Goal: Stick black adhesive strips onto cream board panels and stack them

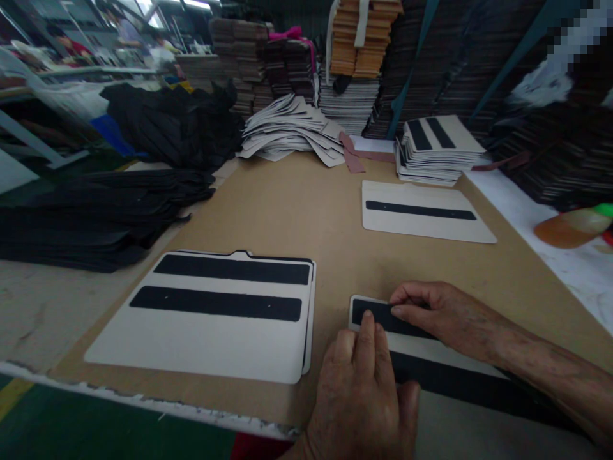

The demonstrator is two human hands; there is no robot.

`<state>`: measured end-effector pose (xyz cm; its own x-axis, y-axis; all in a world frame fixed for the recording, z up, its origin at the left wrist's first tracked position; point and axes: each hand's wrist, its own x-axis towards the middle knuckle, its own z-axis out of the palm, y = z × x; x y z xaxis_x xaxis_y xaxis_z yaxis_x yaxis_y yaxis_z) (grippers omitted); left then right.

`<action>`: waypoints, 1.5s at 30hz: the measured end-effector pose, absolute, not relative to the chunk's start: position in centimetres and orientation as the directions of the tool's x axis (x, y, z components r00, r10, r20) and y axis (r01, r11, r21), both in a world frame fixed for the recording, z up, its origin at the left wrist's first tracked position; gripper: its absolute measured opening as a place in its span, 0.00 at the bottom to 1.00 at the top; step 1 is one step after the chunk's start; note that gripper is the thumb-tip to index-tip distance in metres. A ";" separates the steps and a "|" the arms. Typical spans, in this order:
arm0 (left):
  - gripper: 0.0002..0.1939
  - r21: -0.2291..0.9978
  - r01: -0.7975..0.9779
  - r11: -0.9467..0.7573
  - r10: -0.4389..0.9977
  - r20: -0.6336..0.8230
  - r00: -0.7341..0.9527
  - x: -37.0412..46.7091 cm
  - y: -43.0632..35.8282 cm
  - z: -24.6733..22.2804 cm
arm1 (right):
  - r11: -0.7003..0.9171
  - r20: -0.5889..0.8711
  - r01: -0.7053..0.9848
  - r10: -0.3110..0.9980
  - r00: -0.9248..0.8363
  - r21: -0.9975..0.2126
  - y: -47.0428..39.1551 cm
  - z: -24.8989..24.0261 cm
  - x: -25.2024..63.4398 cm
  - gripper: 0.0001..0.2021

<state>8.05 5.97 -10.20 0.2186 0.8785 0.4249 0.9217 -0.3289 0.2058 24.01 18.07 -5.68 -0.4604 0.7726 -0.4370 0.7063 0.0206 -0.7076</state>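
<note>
The pale board (431, 349) lies near right on the table (287, 211), and looks light, stiff and best held by its edges. The left hand (366, 390) rests loose fingers on its far black strip (382, 312); the right hand (440, 318) touches there too, pinching or not, I cannot tell.

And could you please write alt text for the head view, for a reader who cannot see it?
A person's left hand and right hand touch a dark strip on a pale board on a brown work surface. A two-strip board lies to the left, a one-strip board farther off.
</note>
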 end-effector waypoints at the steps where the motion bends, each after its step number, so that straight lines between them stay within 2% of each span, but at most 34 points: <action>1: 0.30 0.204 0.922 -0.328 0.878 0.427 0.217 8.1 6.0 -10.2 | 0.022 -0.433 0.703 0.774 -0.462 -0.711 18.0 -5.7 24.0 0.11; 14: 0.30 0.197 0.923 -0.331 0.877 0.424 0.225 8.0 6.1 -10.0 | 0.095 -0.388 0.740 0.803 -0.452 -0.666 18.1 -5.9 23.9 0.10; 21: 0.29 0.183 0.924 -0.337 0.895 0.367 0.254 7.7 6.3 -9.3 | 0.171 -0.325 0.757 0.827 -0.458 -0.631 18.0 -5.2 24.2 0.10; 23: 0.29 0.179 0.923 -0.340 0.898 0.352 0.262 7.7 6.3 -9.3 | 0.126 -0.344 0.743 0.827 -0.444 -0.657 18.0 -4.5 25.7 0.11; 27: 0.28 0.124 0.923 -0.365 0.885 0.354 0.302 7.4 6.4 -9.5 | -0.089 -0.469 0.702 0.802 -0.371 -0.707 17.5 -3.3 31.9 0.18; 30: 0.28 0.062 0.926 -0.373 0.867 0.378 0.324 7.1 6.5 -9.8 | -0.214 -0.505 0.672 0.819 -0.271 -0.709 15.9 -3.0 37.1 0.24; 32: 0.28 0.015 0.920 -0.392 0.847 0.395 0.354 6.8 6.7 -10.1 | -0.287 -0.507 0.612 0.833 -0.221 -0.737 14.5 -3.1 39.5 0.24; 36: 0.30 -0.038 0.901 -0.433 0.802 0.439 0.404 6.4 7.1 -10.8 | -0.351 -0.430 0.446 0.899 -0.087 -0.823 12.1 -4.2 40.8 0.21; 40: 0.31 -0.077 0.872 -0.483 0.760 0.459 0.461 5.9 7.6 -11.3 | -0.413 -0.429 0.314 0.903 0.019 -0.855 11.0 -5.4 40.2 0.23; 45: 0.28 -0.089 0.871 -0.484 0.719 0.526 0.453 5.8 7.9 -11.3 | -0.447 -0.420 0.289 0.895 0.153 -0.847 11.2 -5.8 39.2 0.22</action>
